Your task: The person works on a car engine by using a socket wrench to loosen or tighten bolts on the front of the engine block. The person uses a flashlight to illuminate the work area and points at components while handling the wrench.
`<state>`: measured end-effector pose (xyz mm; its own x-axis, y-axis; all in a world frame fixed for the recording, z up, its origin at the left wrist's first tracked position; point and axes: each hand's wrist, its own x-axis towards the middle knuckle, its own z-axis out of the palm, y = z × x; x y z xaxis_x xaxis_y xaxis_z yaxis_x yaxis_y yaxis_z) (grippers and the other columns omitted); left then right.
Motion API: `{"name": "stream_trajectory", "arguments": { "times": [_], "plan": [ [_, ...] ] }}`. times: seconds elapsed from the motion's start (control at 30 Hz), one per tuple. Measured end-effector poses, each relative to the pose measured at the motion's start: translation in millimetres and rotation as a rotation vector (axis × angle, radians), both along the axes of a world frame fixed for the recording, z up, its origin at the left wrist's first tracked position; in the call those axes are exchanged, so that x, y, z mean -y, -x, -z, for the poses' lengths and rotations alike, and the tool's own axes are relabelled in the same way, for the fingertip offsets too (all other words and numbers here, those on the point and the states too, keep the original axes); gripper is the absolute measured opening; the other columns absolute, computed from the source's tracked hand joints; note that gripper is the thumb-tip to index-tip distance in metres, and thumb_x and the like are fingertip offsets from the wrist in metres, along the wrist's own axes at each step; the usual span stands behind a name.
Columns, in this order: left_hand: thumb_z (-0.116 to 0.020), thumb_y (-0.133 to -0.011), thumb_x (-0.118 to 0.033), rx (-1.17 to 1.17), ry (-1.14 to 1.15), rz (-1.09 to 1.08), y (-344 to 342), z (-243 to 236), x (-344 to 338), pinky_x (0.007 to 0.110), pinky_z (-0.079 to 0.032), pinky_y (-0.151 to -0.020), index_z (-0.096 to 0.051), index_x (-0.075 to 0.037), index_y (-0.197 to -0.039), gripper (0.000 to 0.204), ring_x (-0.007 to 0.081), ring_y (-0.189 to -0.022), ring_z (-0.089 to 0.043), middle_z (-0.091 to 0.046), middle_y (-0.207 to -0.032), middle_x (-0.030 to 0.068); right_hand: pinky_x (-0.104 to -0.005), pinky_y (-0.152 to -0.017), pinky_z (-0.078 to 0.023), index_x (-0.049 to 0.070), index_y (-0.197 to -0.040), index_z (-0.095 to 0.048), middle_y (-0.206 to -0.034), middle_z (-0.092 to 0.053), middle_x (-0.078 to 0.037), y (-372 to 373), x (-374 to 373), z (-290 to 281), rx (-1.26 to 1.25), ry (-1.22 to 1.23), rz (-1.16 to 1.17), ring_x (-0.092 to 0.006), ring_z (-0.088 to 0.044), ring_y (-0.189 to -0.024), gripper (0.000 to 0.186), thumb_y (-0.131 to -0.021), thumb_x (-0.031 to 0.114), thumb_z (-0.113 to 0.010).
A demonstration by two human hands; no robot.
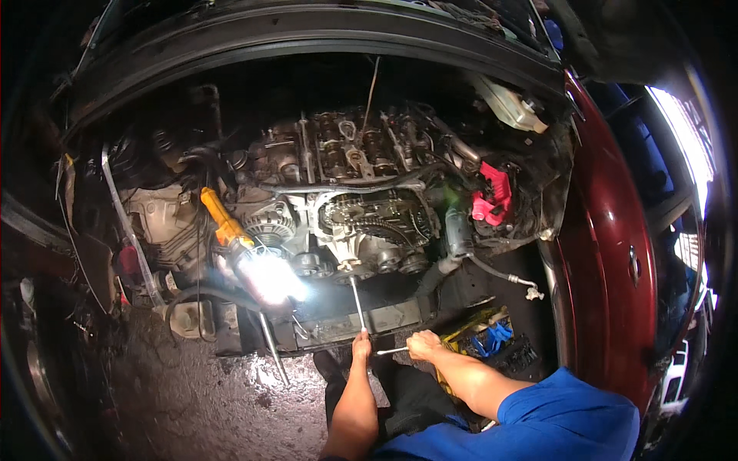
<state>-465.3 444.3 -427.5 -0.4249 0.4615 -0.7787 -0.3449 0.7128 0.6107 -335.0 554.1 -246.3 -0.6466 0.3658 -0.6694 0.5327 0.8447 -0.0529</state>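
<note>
My left hand [361, 348] grips the bend of a long metal wrench [357, 303] whose shaft runs up to a bolt low on the exposed engine [361, 223]. My right hand [423, 343] is closed on the wrench's side handle [392, 351], just right of the left hand. The engine's front cover is off, showing a timing chain and sprockets [377, 219]. Both forearms come up from the lower edge, and a blue sleeve covers my right upper arm.
A lit work lamp with a yellow handle [231, 230] glares at the engine's lower left. A red plastic part [492, 196] sits at the right of the bay. The dark red car body [607, 253] curves along the right. Blue and yellow tools [488, 334] lie on the ground.
</note>
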Motion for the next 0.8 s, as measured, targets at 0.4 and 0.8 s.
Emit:
{"name": "stream_trajectory", "arguments": {
  "times": [0.4, 0.8],
  "plan": [
    [-0.037, -0.091, -0.057, -0.004, 0.076, 0.022, -2.7, -8.8, -4.7, 0.043, -0.042, -0.092, -0.059, -0.01, -0.117, 0.058, 0.0376, -0.111, -0.053, -0.059, -0.113, 0.0227, -0.0441, -0.068, -0.053, 0.005, -0.072, -0.068, -0.075, -0.066, -0.019, -23.2, -16.1, 30.9, -0.022, 0.045, -0.033, -0.0341, -0.066, -0.073, 0.024, -0.071, 0.027, -0.06],
    [-0.048, -0.09, -0.051, -0.158, 0.074, -0.008, -5.5, 4.7, 0.1, 0.037, -0.045, -0.079, -0.065, -0.004, -0.106, 0.052, 0.0276, -0.087, -0.063, -0.067, -0.091, 0.0167, -0.0458, -0.078, -0.051, 0.006, -0.086, -0.07, -0.088, -0.066, -0.02, -30.2, -21.4, 44.8, 0.044, 0.156, 0.098, -0.0371, -0.064, -0.087, 0.028, -0.073, 0.028, -0.061]
  ]
}}
